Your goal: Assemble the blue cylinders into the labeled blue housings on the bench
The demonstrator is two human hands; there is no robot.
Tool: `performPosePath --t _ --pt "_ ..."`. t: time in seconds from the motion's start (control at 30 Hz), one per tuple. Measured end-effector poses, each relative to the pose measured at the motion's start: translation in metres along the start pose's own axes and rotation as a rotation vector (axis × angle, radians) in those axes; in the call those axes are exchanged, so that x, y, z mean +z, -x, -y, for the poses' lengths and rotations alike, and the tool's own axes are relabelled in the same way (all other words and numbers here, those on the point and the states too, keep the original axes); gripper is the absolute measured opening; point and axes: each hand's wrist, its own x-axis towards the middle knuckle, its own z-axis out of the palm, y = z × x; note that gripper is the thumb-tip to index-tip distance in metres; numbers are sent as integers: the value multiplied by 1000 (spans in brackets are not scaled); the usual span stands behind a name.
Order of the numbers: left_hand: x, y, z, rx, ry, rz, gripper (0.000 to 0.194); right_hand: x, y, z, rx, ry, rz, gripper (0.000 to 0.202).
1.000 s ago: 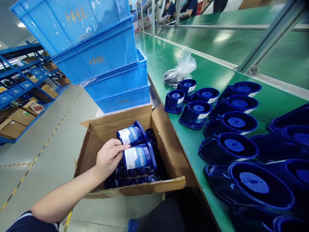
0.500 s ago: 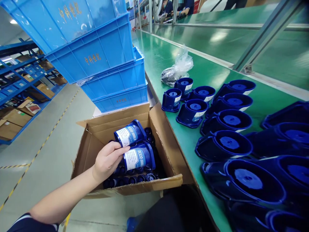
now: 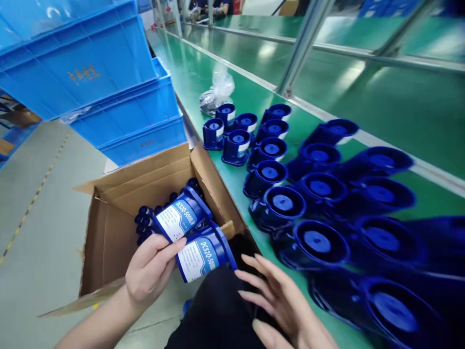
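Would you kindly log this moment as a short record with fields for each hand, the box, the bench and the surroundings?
Left hand: left hand holds two labelled blue parts, grip on their white-label ends, over the cardboard box.
Right hand: right hand open, fingers spread, holding nothing, just right of the parts.
Box: more dark blue parts inside.
Bench: rows of blue parts standing on the green bench; a plastic bag behind them.
Surroundings: stacked blue crates behind the box.

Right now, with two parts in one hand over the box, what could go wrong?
The left hand pinches two blue labelled parts by their ends only, so one could slip back into the cardboard box. The right hand is open and not yet supporting them. The rows of blue parts crowd the green table edge; setting down could knock one.
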Motion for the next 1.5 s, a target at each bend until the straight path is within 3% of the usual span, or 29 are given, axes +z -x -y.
performPosePath --t 0.2,0.43,0.53,0.67,0.8,1.1,1.37,1.5 --pt "24 35 -39 -5 55 -21 70 29 -28 14 99 -419 -48 77" --pt "36 62 -53 -61 90 -50 66 38 -24 7 133 -384 -165 75" --pt "39 69 -59 -67 55 -84 70 35 -21 7 100 -319 -195 65" --pt "43 71 -66 -64 35 -95 72 32 -21 7 29 -222 -235 50" --pt "45 67 -69 -56 16 -72 68 30 -24 2 34 -226 -276 49" --pt "42 59 -63 -36 -51 -119 52 22 -22 7 97 -659 -53 48" --pt "43 64 -63 -45 -12 -110 61 24 -23 5 117 -462 -108 70" --pt "47 65 -63 -83 23 -107 57 22 -25 7 87 -310 -186 59"
